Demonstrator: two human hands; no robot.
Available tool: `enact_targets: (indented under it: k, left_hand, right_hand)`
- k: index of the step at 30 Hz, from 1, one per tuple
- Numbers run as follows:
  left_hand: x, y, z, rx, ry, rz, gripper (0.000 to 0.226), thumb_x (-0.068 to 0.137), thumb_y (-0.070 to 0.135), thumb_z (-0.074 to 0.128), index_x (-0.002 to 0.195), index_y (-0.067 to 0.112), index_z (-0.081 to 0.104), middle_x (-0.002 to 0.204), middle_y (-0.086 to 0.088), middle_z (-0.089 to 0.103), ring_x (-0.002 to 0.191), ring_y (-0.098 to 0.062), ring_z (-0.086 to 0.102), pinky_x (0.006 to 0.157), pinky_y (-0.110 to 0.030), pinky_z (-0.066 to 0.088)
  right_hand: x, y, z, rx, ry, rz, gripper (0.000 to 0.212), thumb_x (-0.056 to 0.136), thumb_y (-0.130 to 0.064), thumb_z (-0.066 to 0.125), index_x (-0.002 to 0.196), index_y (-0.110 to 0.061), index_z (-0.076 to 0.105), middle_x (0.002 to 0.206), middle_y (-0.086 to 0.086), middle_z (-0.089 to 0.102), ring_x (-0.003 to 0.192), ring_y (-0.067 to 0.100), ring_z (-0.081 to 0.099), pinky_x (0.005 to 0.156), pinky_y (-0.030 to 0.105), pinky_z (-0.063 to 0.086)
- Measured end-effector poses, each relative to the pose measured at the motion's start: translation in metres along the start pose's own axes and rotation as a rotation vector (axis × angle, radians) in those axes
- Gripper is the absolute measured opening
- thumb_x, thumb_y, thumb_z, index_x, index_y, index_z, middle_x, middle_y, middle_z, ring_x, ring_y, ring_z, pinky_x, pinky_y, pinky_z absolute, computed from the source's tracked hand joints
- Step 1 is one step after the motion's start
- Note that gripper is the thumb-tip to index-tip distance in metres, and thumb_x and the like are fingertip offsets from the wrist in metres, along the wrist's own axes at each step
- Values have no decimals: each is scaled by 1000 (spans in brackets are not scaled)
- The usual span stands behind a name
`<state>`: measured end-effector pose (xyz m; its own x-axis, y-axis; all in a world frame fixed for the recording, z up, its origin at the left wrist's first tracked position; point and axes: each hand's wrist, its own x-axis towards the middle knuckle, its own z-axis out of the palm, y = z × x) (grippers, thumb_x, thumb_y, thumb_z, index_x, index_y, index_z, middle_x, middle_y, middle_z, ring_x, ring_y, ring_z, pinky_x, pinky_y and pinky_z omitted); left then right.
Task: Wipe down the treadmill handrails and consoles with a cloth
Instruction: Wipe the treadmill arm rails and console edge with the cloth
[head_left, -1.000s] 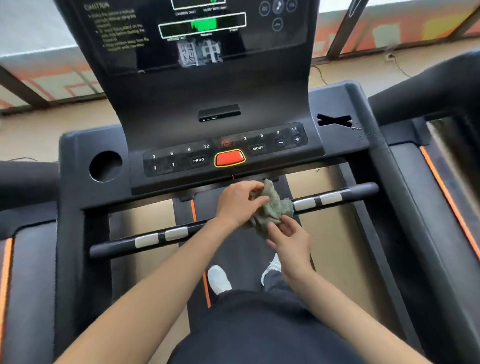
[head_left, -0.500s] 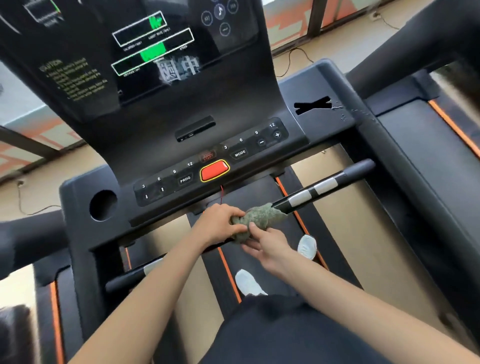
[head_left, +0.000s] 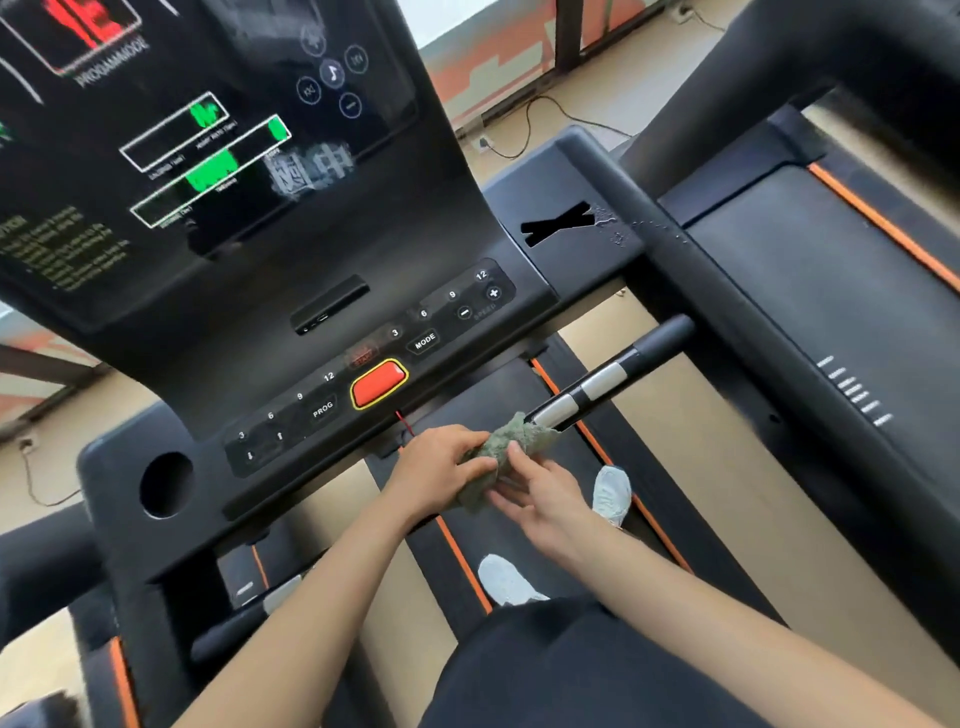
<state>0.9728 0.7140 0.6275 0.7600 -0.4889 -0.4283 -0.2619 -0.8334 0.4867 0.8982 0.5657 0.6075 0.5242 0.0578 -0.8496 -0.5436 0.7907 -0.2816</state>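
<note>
Left hand (head_left: 441, 465) reaches forward, grip curled round the green cloth (head_left: 501, 449) bunched on the handrail (head_left: 613, 375); right hand (head_left: 543, 493) alongside, grip loosely spread, fingertips touching cloth.

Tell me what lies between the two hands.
A bunched green cloth on the front handlebar; the left hand grips it, the right hand touches it. Head view.

Held both bare forearms forward, converging at the middle. Gripped the cloth (head_left: 500, 451) in the left hand (head_left: 440, 467), fingers (head_left: 463, 448) curled over it, knuckles up. Kept the right hand (head_left: 543, 501) just beside, fingers fairly straight, tips touching the cloth.
</note>
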Motion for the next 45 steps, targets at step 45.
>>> enact_targets:
  k: [45]
  left_hand:
    - [152, 122, 19, -301, -157, 93, 42, 93, 44, 66, 135, 40, 63, 115, 14, 74, 109, -5, 67, 104, -39, 50]
  right_hand:
    - [23, -120, -60, 133, 93, -381, 31, 103, -6, 53, 132, -10, 62, 122, 9, 71, 100, 18, 72, 82, 31, 58]
